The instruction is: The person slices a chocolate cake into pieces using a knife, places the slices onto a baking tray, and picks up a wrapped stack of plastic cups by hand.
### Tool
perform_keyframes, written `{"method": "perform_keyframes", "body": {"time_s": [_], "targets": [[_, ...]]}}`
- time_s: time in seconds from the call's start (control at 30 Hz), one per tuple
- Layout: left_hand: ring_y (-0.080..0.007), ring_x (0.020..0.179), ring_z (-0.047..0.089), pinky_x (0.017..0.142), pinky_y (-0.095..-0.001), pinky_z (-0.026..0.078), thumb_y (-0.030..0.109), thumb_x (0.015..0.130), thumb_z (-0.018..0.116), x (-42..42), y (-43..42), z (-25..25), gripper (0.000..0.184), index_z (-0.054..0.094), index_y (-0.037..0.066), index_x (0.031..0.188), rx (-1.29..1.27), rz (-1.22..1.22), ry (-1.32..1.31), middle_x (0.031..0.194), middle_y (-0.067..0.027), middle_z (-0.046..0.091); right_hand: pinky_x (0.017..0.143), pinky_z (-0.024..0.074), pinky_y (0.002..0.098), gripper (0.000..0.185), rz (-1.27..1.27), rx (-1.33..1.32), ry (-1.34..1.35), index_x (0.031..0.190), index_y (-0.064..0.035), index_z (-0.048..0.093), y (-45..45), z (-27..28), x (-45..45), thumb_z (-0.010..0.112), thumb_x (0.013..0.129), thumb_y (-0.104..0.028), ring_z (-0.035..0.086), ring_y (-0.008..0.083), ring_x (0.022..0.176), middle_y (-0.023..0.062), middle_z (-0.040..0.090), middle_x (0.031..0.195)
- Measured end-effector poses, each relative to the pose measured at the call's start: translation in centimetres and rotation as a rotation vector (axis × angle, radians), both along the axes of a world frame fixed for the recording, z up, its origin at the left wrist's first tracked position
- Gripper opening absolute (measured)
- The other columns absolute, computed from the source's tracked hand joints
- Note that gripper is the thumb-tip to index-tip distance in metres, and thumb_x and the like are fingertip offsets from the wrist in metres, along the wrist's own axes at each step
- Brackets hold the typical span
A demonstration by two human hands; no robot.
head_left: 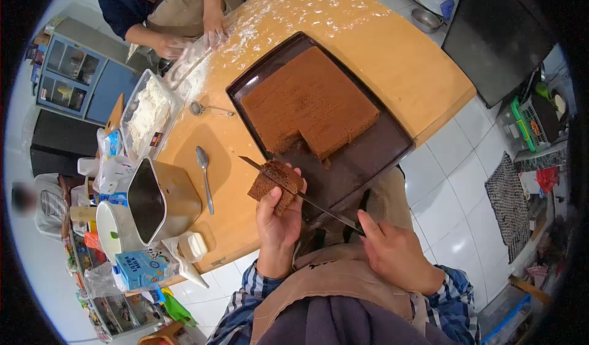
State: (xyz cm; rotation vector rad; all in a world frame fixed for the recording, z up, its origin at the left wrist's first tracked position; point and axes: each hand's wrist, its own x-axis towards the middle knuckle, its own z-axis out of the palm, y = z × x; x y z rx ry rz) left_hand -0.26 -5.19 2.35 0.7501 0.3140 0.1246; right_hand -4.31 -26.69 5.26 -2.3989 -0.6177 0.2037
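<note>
My left hand (278,222) is closed around a piece of brown cake (261,189), held up in front of me past the near side of the tray. A long knife (325,208) lies across this piece, its blade at or in the top of the cake; how deep it sits I cannot tell. The handle is wrapped in my right hand (396,250), which hides most of it. Beyond my hands, a large slab of brown cake (313,99) rests in a dark baking tray (380,151), with a notch cut from its near side.
A spoon (205,176) and a small strainer (197,108) lie left of the tray. A tub of flour (150,115), a metal container (184,197) and a milk carton (144,268) stand along the left edge. Across the table, another person's hands (175,47) work near scattered flour.
</note>
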Motion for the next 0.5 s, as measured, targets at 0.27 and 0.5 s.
{"method": "perform_keyframes", "body": {"time_s": [0.27,0.5], "targets": [[-0.0286,0.114,0.051,0.096,-0.042,0.043,0.017,0.08,0.063,-0.2,-0.7,-0.3,0.052,0.043,0.004,0.126,-0.002,-0.027,-0.012,0.122,-0.0138,0.052,0.048,0.0456,0.0378,0.046,-0.019,-0.006,-0.06,0.121,-0.0004,0.05,1.1,-0.5,1.1,0.064,0.078,-0.01,0.057,0.0299,0.055,0.0134,0.056,0.07],[-0.0291,0.115,0.05,0.096,-0.0422,0.043,0.017,0.08,0.063,-0.4,-1.2,-0.4,0.052,0.043,0.003,0.126,0.012,-0.028,0.021,0.122,-0.0143,0.052,0.048,0.0462,0.0375,0.045,-0.021,-0.056,-0.036,0.12,-0.0005,0.05,0.7,-1.0,0.7,0.064,0.078,-0.011,0.058,0.0293,0.055,0.0143,0.056,0.068]]}}
